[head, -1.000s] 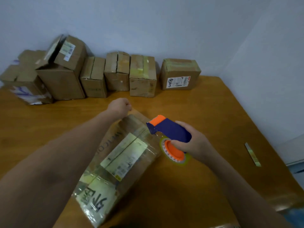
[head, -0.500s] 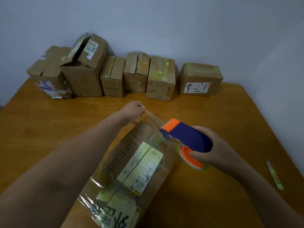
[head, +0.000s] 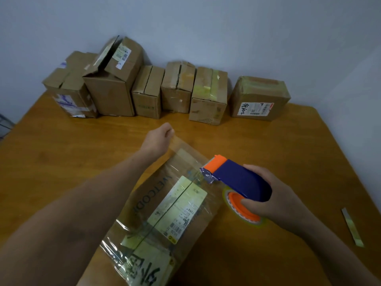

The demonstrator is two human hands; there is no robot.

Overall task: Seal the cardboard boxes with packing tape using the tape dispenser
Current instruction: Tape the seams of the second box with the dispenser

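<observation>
A cardboard box (head: 165, 205) with a pale label lies in front of me on the wooden table (head: 288, 145), its top shiny with clear tape. My left hand (head: 159, 139) pinches the free end of a tape strip at the box's far edge. My right hand (head: 274, 198) grips the blue and orange tape dispenser (head: 235, 178), whose orange head sits just above the box's right side. The clear strip runs from the dispenser head toward my left hand. An orange tape roll hub (head: 241, 207) shows below my fingers.
Several cardboard boxes (head: 208, 96) stand in a row along the wall at the back of the table, one with a white label at the right end (head: 259, 98). A loose strip of tape backing (head: 351, 227) lies near the table's right edge.
My view has tilted and shifted, so the box row sits lower and more to the right. The dispenser has drawn slightly back toward me while my left hand keeps hold of the tape end.
</observation>
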